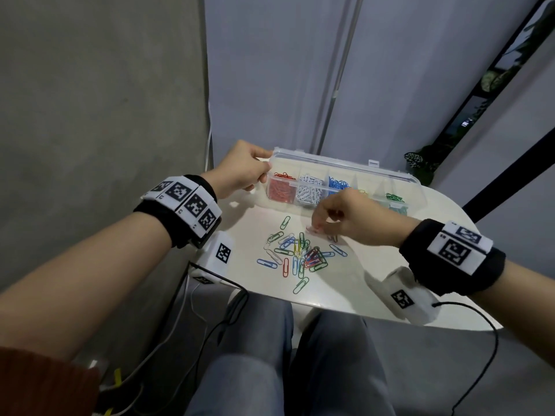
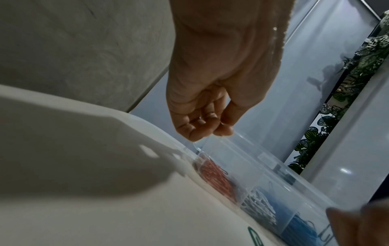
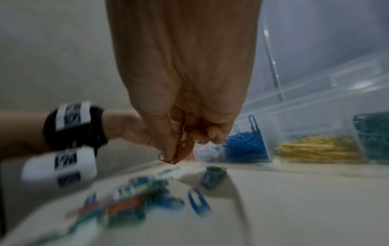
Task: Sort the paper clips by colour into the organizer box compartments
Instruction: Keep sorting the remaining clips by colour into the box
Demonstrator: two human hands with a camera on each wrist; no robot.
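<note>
Head view: the clear box (image 1: 419, 187) stands open at the far side of the desk (image 1: 345, 289), its compartments holding, from the left hand's end, red (image 1: 280, 190), white (image 1: 309, 190), blue (image 1: 338, 184), yellow (image 3: 318, 149) and green clips (image 1: 395, 199). The left hand (image 1: 243, 169) grips the box's red end with curled fingers. Just before the box, the right hand (image 1: 348, 217) pinches red clips (image 3: 179, 149) above the mixed pile (image 1: 300, 253) on the desk.
</note>
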